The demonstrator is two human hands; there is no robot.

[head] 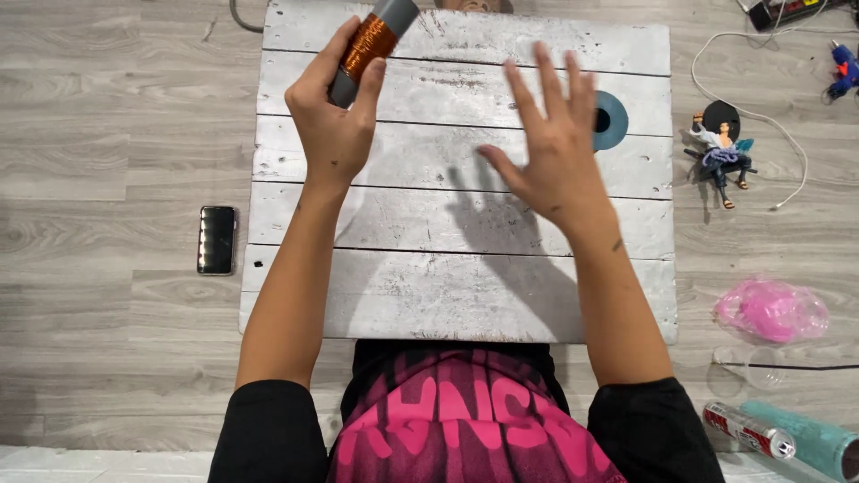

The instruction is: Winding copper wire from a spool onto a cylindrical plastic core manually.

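Observation:
My left hand [333,116] grips a grey tube wound with copper wire [371,43], tilted up toward the far edge of a white-painted wooden board [429,286]. My right hand [555,148] hovers flat over the board with fingers spread and holds nothing. A roll of blue-grey tape [614,121] lies on the board just past the right hand's fingertips, partly hidden by them.
A black phone [217,239] lies on the floor left of the board. To the right are a small figurine [721,148], a white cable [761,116], a pink plastic bag [769,310], a clear cup [750,367], a teal roll [810,438] and a red-and-white tube [747,429]. A glue gun [842,70] is far right.

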